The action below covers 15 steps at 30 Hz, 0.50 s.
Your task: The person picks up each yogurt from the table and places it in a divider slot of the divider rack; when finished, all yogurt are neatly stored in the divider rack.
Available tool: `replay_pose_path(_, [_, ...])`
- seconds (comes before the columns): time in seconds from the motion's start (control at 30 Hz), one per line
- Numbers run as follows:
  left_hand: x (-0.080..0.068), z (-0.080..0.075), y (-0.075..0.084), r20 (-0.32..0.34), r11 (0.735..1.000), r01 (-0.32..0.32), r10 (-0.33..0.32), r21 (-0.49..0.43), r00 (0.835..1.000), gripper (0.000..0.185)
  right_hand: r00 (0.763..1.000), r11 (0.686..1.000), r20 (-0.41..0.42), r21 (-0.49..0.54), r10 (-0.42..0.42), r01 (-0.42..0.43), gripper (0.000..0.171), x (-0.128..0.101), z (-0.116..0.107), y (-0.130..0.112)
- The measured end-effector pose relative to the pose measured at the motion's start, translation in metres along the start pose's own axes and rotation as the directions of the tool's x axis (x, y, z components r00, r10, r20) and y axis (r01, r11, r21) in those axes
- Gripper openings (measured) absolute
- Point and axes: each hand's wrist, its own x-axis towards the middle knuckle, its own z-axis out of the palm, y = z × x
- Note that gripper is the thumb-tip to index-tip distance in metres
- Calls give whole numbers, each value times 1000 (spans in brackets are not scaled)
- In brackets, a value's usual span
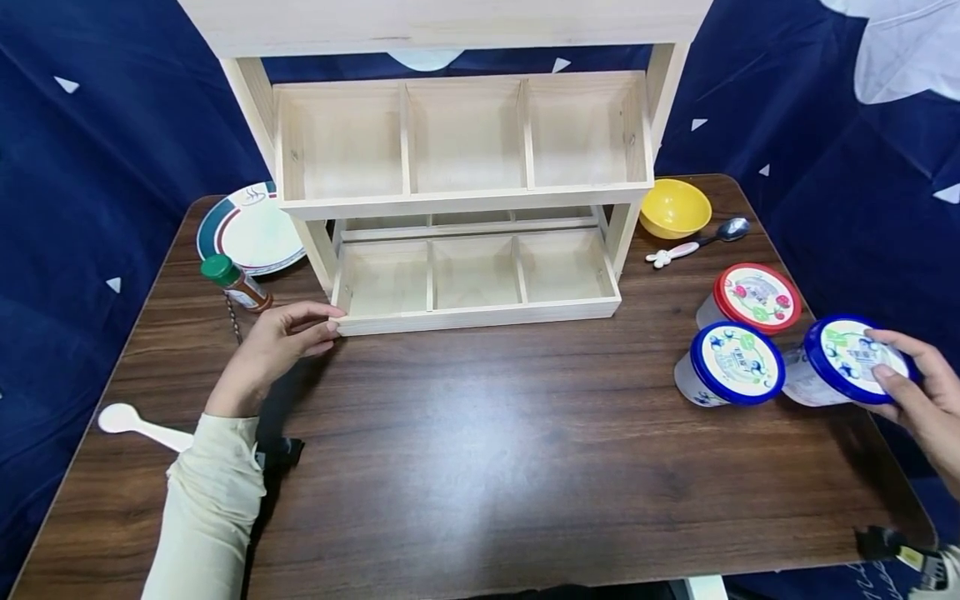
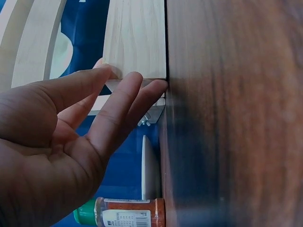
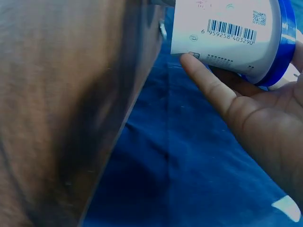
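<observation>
**Q:** Head view first, biggest things down. What was in front of you?

**Me:** A dark wooden table [image 1: 480, 467], and on it a pale wooden rack [image 1: 465, 200] with two tiers, each split into three compartments. Left of the rack lay a green-rimmed plate [image 1: 251, 227]; right of it sat a yellow bowl [image 1: 675, 207] with a spoon [image 1: 701, 240] just in front.

**Q:** And your hands?

**Me:** My left hand [image 1: 281, 342] rested at the rack's lower front left corner, fingers straight and loosely spread, their tips touching the wood. The left wrist camera showed those fingertips [image 2: 142, 87] against the corner, holding nothing.

**Q:** The right one?

**Me:** My right hand [image 1: 911, 392] gripped a blue-lidded tub [image 1: 843, 362] near the table's right edge, tipped on its side with the lid facing me, thumb across the lid and fingers curled behind. From the right wrist camera, one finger lay along the tub's white wall under the barcode.

**Q:** Anything near it?

**Me:** A second blue-lidded tub [image 1: 731, 365] stood just beside it, upright, and a red-lidded tub [image 1: 753, 298] stood behind that.

**Q:** The small things?

**Me:** A green-capped spice bottle [image 1: 236, 283] lay beside my left hand, and a white scoop [image 1: 138, 425] lay near my sleeve.
</observation>
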Motion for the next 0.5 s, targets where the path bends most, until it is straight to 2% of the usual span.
replay_pose_path(0.1, [1,0,2,1,1000,-2,2,10,1000,32,999,997,-8,56,-43,43,53,3,-7,2])
replay_pose_path(0.23, [2,0,4,0,1000,1,-1,24,1000,32,999,1000,-29,5,-30,30,53,7,-19,2])
replay_pose_path(0.33, [2,0,4,0,1000,6,-6,29,1000,33,999,995,-50,-102,7,-12,55,11,-26,-4])
replay_pose_path(0.43, [2,-1,2,3,999,25,-25,27,1000,34,998,952,-69,-303,7,-28,57,19,-30,-14])
replay_pose_path(0.5, [2,-1,0,4,999,36,-36,32,999,35,998,952,-63,-304,5,-24,58,25,-31,-20])
